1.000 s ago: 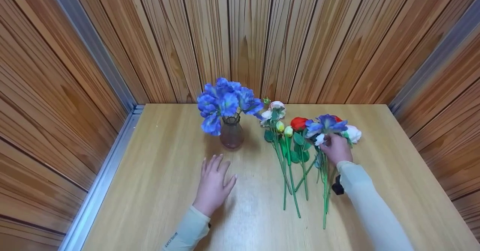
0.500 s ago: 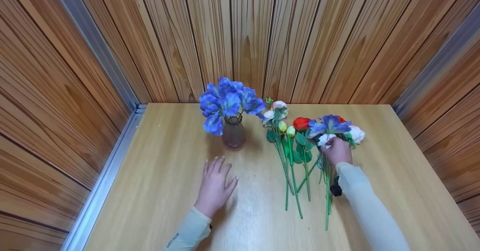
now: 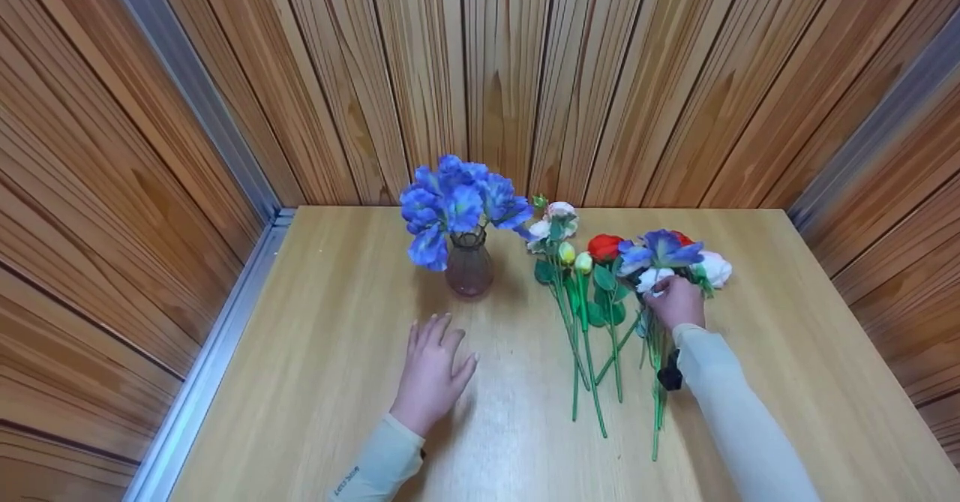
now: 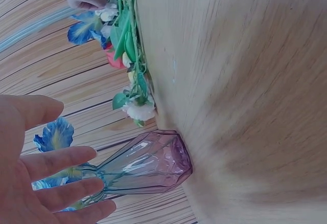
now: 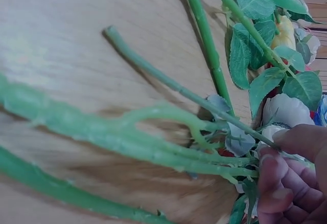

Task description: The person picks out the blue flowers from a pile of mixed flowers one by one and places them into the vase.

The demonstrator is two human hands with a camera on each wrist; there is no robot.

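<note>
In the head view, my left hand (image 3: 429, 374) hovers over the table with its fingers spread, holding nothing. Beyond it stands a tinted glass vase (image 3: 469, 271) with blue irises (image 3: 461, 205) in it; the left wrist view shows the vase (image 4: 153, 165) in front of my fingers. My right hand (image 3: 679, 303) is at the flowers on the right, with a blue iris (image 3: 661, 249) just beyond. Thumb and index finger pinch a thin green flower stem (image 5: 168, 85), seen in the right wrist view. A white flower (image 3: 654, 278) is at my fingertips.
Between vase and right hand lie red roses (image 3: 604, 247), yellowish buds (image 3: 583, 263) and pale pink flowers (image 3: 561, 213), stems toward me. A large white flower (image 3: 714, 269) lies at the far right. Wood-panelled walls (image 3: 495, 82) enclose the table's back and sides.
The right hand has shifted slightly at the flower heads, and the white flower at its fingertips shows more fully. The left hand stays still; the head view has shifted slightly.
</note>
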